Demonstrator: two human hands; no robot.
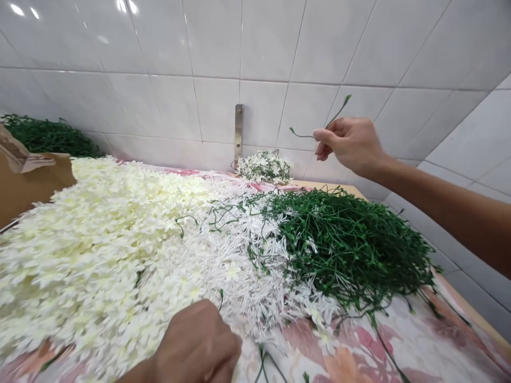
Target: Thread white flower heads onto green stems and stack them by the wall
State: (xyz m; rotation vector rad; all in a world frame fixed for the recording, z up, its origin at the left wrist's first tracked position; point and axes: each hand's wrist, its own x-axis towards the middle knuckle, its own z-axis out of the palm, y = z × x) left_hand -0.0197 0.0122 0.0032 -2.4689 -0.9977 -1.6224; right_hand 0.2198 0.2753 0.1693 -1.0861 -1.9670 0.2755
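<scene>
Raised in front of the tiled wall, my right hand point(347, 143) pinches a thin green artificial flower stem point(339, 110), its budded ends sticking out past the fingers. Below it spreads a large heap of loose green stems point(355, 239). My left hand point(199, 340) is closed low at the front edge of the view, its fingertips turned away so their contents are hidden. A small green tip pokes up just beyond its knuckles. Around that hand lie cream-white artificial petals point(107, 234) on the left and thin white stamens point(235, 255) ahead.
A small pile of white flowers on green stems point(265, 166) sits at the back by a metal bracket point(238, 130) on the wall. At left are a torn cardboard box point(35, 181) and another stem heap point(43, 137). Floral cloth point(359, 351) covers the table.
</scene>
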